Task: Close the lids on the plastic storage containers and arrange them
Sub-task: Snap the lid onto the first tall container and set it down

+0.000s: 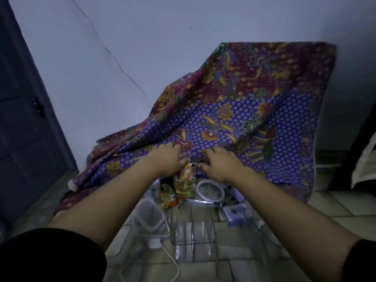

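Observation:
A tall clear container (pixel 185 180) stuffed with colourful snack packets stands on the floor in front of a batik cloth. My left hand (pixel 168 157) and my right hand (pixel 221 163) lie palm down on either side of its top, fingers stretched forward and thumbs pointing inward at its rim. The lid under them is too dim and transparent to make out. A round white-rimmed container (pixel 210 190) sits just right of it. Closer to me are a lidded rectangular container (pixel 149 217) and an empty clear rectangular container (pixel 193 231).
The purple and maroon batik cloth (pixel 254 110) is draped against the white wall behind the containers. A white cable (pixel 171 259) trails over the tiled floor at the front. A small pale box (pixel 234 213) lies to the right, and a dark door (pixel 24 119) stands at left.

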